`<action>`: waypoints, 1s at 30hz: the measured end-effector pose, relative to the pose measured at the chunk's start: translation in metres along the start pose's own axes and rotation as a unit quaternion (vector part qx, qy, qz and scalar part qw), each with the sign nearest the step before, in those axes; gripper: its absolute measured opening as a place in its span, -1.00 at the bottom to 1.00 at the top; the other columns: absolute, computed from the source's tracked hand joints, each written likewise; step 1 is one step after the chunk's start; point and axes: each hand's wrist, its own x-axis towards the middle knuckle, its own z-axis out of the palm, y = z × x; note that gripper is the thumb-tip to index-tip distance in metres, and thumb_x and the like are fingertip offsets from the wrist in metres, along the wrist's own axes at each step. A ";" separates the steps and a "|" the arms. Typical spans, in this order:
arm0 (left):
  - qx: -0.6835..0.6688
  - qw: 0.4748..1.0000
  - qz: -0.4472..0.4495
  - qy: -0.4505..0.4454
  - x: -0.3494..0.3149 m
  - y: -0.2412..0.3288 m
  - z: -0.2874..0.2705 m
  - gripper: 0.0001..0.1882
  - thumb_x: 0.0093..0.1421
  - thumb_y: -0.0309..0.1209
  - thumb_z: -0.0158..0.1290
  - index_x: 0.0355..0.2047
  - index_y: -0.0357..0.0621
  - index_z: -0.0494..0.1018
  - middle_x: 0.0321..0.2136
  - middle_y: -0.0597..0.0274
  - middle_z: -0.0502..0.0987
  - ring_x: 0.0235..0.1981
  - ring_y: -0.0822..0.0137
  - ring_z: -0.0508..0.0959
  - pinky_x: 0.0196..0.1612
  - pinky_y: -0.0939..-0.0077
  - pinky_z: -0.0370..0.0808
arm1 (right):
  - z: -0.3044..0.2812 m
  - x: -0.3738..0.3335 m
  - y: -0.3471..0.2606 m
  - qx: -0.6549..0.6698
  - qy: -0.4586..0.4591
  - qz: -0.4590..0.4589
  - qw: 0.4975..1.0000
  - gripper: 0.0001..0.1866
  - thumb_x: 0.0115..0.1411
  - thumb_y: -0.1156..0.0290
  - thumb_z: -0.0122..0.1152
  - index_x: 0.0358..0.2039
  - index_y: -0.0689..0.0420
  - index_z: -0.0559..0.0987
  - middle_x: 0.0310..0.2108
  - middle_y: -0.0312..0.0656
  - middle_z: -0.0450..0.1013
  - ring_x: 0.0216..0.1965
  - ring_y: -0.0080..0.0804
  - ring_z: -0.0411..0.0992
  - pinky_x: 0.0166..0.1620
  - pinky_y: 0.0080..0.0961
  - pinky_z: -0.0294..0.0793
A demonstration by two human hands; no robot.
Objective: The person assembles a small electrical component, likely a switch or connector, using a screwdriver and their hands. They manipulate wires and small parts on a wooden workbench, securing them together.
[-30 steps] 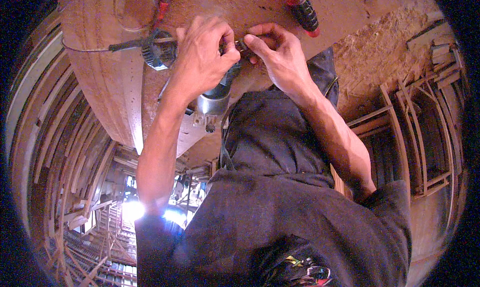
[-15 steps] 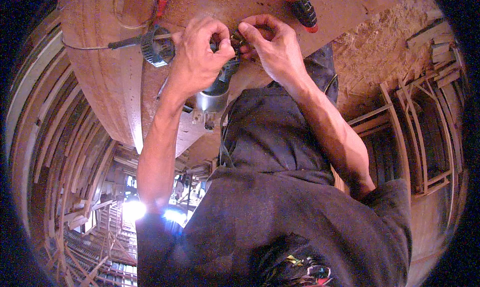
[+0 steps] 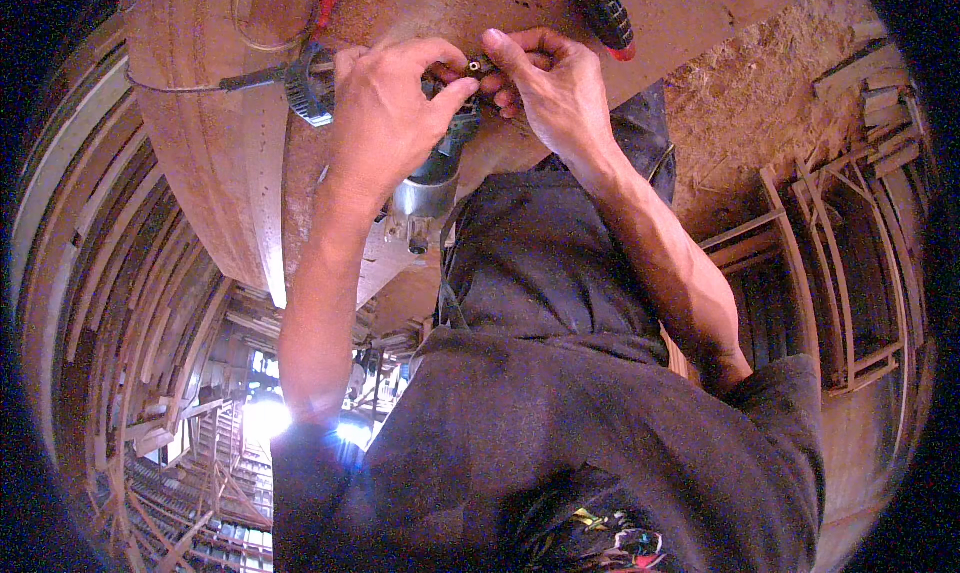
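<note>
Both my hands meet over the workbench around a small dark part (image 3: 475, 66) with a brassy square end. My left hand (image 3: 395, 103) pinches it between thumb and forefinger. From the other side, my right hand (image 3: 560, 88) closes on the part's darker end, its fingers curled; how they grip is partly hidden. Below my left hand lies a power tool body (image 3: 428, 193) with a grey metal housing, mostly covered by the hand and wrist. To its left is a black ribbed tool cover (image 3: 312, 88) with a cord (image 3: 180, 88) running from it.
A red and black handled tool (image 3: 606, 15) lies at the bench's far right, a red tool (image 3: 328, 8) at the far left. Sawdust coats the wooden bench (image 3: 205, 173). Stacked boards (image 3: 90, 273) stand left; wooden frames (image 3: 845, 263) and shavings (image 3: 730, 123) are on the right.
My left hand has turned and its fingers have reached right, nearer the right hand. The small part's square end now shows between them. My right fingers have shifted slightly.
</note>
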 end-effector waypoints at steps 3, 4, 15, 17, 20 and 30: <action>0.038 0.999 0.026 0.024 -0.001 0.002 0.003 -0.85 0.10 -0.31 0.20 -0.36 -0.08 0.60 -0.36 0.23 0.62 -0.26 0.17 0.56 -0.07 0.19 0.31 | 0.001 -0.001 -0.003 -0.004 0.005 0.007 1.000 -0.61 0.22 0.14 0.31 -0.32 0.31 0.58 -0.57 -0.19 0.56 -0.62 -0.57 0.47 -0.56 -0.60 0.46; 0.051 0.998 0.033 0.031 -0.001 0.002 0.004 -0.87 0.11 -0.32 0.18 -0.37 -0.08 0.59 -0.35 0.23 0.62 -0.23 0.17 0.56 -0.07 0.18 0.30 | 0.002 -0.001 -0.007 -0.009 0.005 0.011 1.000 -0.61 0.22 0.15 0.30 -0.31 0.31 0.59 -0.57 -0.19 0.56 -0.62 -0.57 0.47 -0.56 -0.60 0.46; -0.020 0.997 -0.061 -0.035 0.006 -0.032 0.015 -0.73 0.22 -0.21 0.08 -0.25 -0.13 0.59 -0.21 0.12 0.58 -0.11 0.05 0.52 0.00 0.11 0.37 | 0.006 0.002 -0.006 0.116 -0.016 -0.051 0.992 -0.65 0.26 0.23 0.25 -0.24 0.33 0.58 -0.46 -0.13 0.59 -0.44 -0.55 0.54 -0.41 -0.62 0.53; -0.068 0.993 -0.081 -0.060 0.009 -0.041 0.018 -0.70 0.24 -0.20 0.08 -0.22 -0.19 0.58 -0.23 0.09 0.60 -0.13 0.09 0.56 -0.01 0.20 0.42 | 0.004 -0.003 -0.004 0.129 -0.001 -0.077 0.989 -0.67 0.25 0.25 0.25 -0.23 0.33 0.58 -0.43 -0.12 0.59 -0.40 -0.54 0.54 -0.37 -0.62 0.52; -0.132 0.981 -0.106 -0.091 0.012 -0.047 0.016 -0.66 0.24 -0.21 0.09 -0.20 -0.28 0.56 -0.27 0.03 0.62 -0.19 0.15 0.61 -0.06 0.35 0.48 | -0.003 -0.008 0.010 -0.041 0.034 -0.064 0.997 -0.72 0.21 0.30 0.27 -0.24 0.31 0.59 -0.45 -0.13 0.58 -0.42 -0.52 0.52 -0.35 -0.57 0.50; -0.175 0.971 -0.122 -0.108 0.018 -0.048 0.013 -0.68 0.22 -0.25 0.10 -0.24 -0.31 0.57 -0.35 0.01 0.64 -0.28 0.20 0.63 -0.13 0.35 0.49 | 0.010 -0.004 0.021 -0.060 -0.041 -0.061 0.995 -0.68 0.17 0.21 0.30 -0.31 0.25 0.68 -0.47 -0.19 0.59 -0.44 -0.54 0.48 -0.34 -0.51 0.47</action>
